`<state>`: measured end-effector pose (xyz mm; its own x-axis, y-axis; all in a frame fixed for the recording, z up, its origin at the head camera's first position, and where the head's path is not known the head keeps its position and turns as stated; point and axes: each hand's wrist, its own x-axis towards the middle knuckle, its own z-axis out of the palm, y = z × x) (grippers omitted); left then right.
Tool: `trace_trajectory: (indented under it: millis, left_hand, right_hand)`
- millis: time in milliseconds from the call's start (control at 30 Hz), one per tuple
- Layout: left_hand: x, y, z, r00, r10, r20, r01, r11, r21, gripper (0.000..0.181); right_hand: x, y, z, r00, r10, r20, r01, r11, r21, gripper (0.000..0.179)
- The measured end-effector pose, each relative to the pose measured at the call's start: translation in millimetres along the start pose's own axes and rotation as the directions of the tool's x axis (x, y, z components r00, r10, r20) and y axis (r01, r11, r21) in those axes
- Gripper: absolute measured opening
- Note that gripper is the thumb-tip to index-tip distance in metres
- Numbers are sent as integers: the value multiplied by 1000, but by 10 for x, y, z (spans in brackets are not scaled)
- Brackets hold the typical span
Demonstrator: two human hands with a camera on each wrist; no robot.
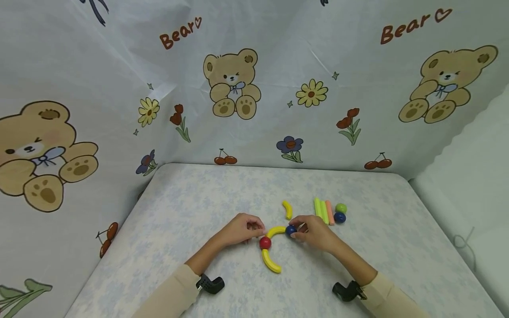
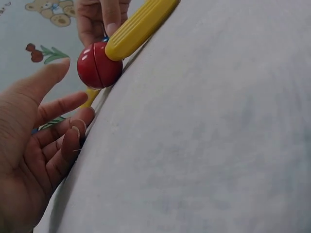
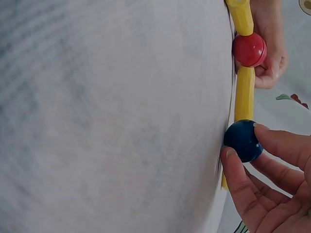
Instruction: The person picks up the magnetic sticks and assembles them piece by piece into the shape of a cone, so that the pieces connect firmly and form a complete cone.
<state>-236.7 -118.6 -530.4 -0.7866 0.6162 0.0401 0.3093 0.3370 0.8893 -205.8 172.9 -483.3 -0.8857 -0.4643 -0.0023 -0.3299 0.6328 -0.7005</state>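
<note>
My right hand (image 1: 316, 232) pinches a dark blue ball (image 3: 244, 141) between thumb and fingertip. The ball meets one end of a curved yellow rod (image 3: 244, 94). At that rod's other end sits a glossy red ball (image 1: 265, 243), with a second curved yellow rod (image 1: 271, 261) joined to it and reaching toward the front. My left hand (image 1: 243, 228) is beside the red ball. In the left wrist view its thumb and fingers are apart and loosely bent, with nothing between them.
A loose curved yellow rod (image 1: 287, 210) lies just behind the joined pieces. To the right are light green sticks (image 1: 321, 211), an orange stick (image 1: 330, 213), a green ball (image 1: 341, 208) and another blue ball (image 1: 339, 217). A bear-print cloth (image 1: 266, 141) hangs behind the table.
</note>
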Motion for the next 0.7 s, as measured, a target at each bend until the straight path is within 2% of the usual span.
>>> trace_trajectory:
  millis: [167,400,700]
  left_hand:
    - [39,61,0,1000,5,19,-5,1000,19,15]
    - [71,44,20,999,-38,30,38,999,1,23]
    - [56,99,45,997,-79,19,80,997,-24,23]
  right_hand:
    - [16,7,10,1000,-7,0,7,1000,8,26]
    - [50,-9,29,1000,17,-8,-17,999,33,27]
    - [109,-40,28,1000,-9,-3,10,999,51,27]
